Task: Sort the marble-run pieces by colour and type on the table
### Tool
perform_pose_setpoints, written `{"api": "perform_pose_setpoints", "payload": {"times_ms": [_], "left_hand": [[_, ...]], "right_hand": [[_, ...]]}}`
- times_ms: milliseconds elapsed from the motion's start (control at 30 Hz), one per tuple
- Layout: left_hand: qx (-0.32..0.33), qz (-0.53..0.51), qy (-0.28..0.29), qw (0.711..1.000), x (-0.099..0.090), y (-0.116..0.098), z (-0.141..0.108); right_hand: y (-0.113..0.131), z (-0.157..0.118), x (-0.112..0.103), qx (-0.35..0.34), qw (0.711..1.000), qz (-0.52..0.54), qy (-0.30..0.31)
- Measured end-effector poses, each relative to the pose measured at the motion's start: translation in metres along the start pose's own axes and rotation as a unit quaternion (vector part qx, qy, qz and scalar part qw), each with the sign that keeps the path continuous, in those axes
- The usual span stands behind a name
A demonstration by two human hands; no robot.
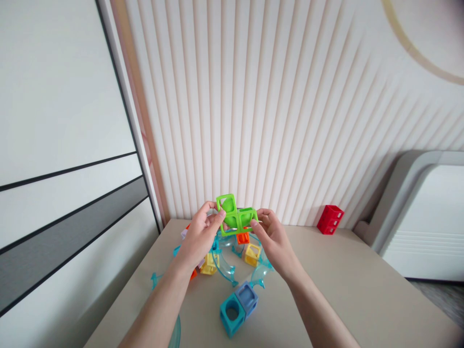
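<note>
Between my two hands, a bright green L-shaped marble-run block (pixel 232 220) is held up above the table, made of hollow cube sections with curved insides. My left hand (pixel 203 231) grips its left side, thumb on the front face. On its right end, the thumb and fingers of my right hand (pixel 271 237) are closed. Below it lie clear blue curved track pieces (pixel 225 269), a small orange block (pixel 242 238) and a yellow cube block (pixel 252 254). Nearer to me sits a joined pair of blocks, one turquoise (pixel 232 314) and one grey-blue (pixel 247 297).
A red stacked block (pixel 330 220) stands at the table's back right, by the ribbed wall (pixel 253 106). More yellow blocks (pixel 209 265) lie beside my left forearm, which partly hides the pile. A white cabinet (pixel 68 145) borders the left; a grey-white bed-like panel (pixel 427 217) stands right.
</note>
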State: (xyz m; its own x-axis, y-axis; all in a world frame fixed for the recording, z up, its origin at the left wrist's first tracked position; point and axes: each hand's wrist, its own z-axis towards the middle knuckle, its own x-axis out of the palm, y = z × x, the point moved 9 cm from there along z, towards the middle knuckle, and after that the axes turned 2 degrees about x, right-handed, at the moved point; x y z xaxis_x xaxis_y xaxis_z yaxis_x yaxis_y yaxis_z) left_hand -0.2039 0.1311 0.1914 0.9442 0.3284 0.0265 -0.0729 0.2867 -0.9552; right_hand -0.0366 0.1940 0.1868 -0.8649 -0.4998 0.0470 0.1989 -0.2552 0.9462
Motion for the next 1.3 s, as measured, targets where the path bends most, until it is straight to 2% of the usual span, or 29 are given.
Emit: {"api": "perform_pose_setpoints", "payload": {"times_ms": [300,433,600,733,1133,1300], "left_hand": [[-0.002,0.0,-0.001,1.0,0.0,0.0,0.0],[0.02,0.002,-0.004,1.0,0.0,-0.003,0.001],[0.018,-0.007,-0.01,1.0,0.001,-0.003,0.001],[0.029,0.004,-0.002,1.0,0.004,0.0,0.0],[0.0,-0.016,-0.011,1.0,0.001,0.004,0.001],[-0.006,-0.051,-0.013,0.999,0.002,0.006,0.003]], "right_hand": [[-0.002,0.0,0.003,0.014,1.0,0.015,0.002],[-0.003,0.001,0.0,0.027,0.999,0.034,-0.016],[-0.004,0.002,-0.003,0.021,0.997,0.051,-0.05],[-0.009,0.003,-0.001,0.017,0.997,0.058,-0.054],[-0.008,0.001,-0.005,0.035,0.996,0.017,-0.081],[-0.008,0.001,-0.005,0.014,0.997,0.01,-0.075]]}}
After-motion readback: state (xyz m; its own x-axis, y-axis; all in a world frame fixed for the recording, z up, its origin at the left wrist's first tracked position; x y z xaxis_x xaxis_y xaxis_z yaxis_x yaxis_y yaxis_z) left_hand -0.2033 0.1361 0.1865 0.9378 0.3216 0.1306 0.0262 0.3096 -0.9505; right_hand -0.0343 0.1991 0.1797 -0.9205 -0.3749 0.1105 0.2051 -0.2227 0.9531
